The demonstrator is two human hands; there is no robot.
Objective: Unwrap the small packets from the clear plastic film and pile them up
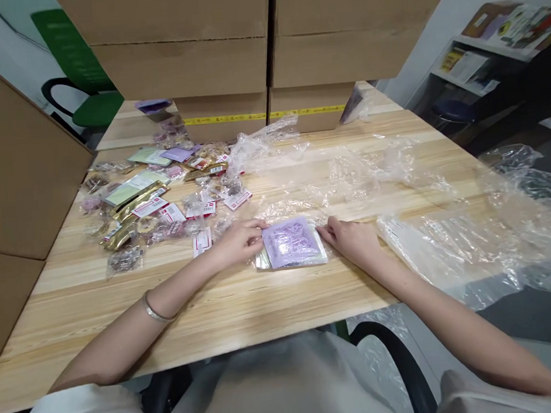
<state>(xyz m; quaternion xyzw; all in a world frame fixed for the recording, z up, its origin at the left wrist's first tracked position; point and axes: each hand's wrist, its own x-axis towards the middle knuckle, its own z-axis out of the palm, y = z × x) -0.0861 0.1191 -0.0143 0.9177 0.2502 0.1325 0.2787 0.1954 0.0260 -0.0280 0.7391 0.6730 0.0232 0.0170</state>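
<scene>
In front of me on the table lies a purple packet (292, 242), stacked on a pale green and silver packet (321, 254). Glare across both suggests a clear plastic bag (290, 210) around them, its loose part spreading away from me. My left hand (237, 242) is closed at the left side of the stack, thumb and fingers pinching the bag's edge. On the opposite side, my right hand (352, 238) has its fingers curled and pinches the bag's right edge. A small white and red label card (202, 241) lies beside my left wrist.
A pile of gold packets (137, 204), green packets (135, 184) and small clear-wrapped items covers the left. Clear plastic bags (450, 243) spread across the right and over the edge. Large cardboard boxes (186, 42) stand behind; another box (19, 169) stands left.
</scene>
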